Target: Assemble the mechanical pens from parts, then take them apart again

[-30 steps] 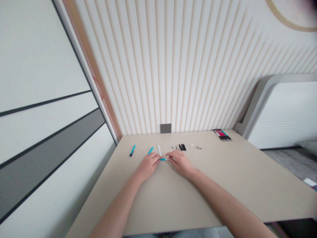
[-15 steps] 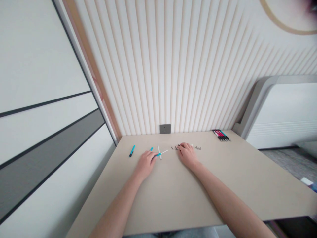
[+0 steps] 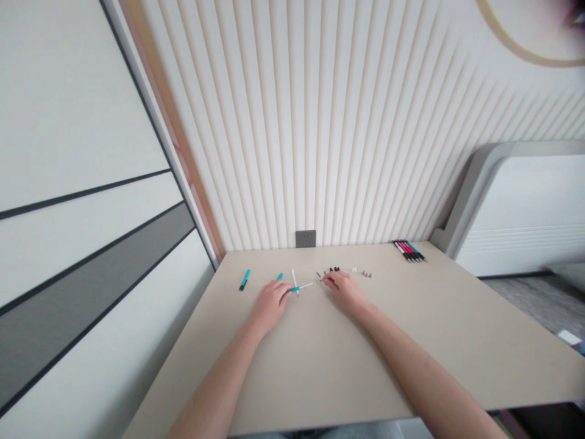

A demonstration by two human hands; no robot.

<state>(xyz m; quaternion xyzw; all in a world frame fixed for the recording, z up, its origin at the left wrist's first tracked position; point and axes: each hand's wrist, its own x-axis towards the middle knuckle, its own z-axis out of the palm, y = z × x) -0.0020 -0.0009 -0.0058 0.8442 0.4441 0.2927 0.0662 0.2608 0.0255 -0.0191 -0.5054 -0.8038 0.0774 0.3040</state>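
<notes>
Left hand [image 3: 273, 299] grips bright-blue tubular barrel [image 3: 295, 289], thin white rod [image 3: 307, 285] poking out! Right hand [image 3: 344, 290] beside small grey pieces [image 3: 319, 274], grip unclear.

On the table [image 3: 315, 366], grouped pens [image 3: 410, 251] lie right of the right hand [image 3: 343, 291].

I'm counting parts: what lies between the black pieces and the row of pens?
Small white pieces, then small grey pieces, as the head view shows.

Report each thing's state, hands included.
Left hand: closed on blue barrel
Blue barrel: gripped, white rod sticking out
Right hand: fingers bent, contents unclear
White tube: lying, partly covered
Black pieces: partly hidden
Small grey parts: scattered
Leftmost piece: lying flat
Pens: lying side by side
Socket: nothing plugged in
</notes>
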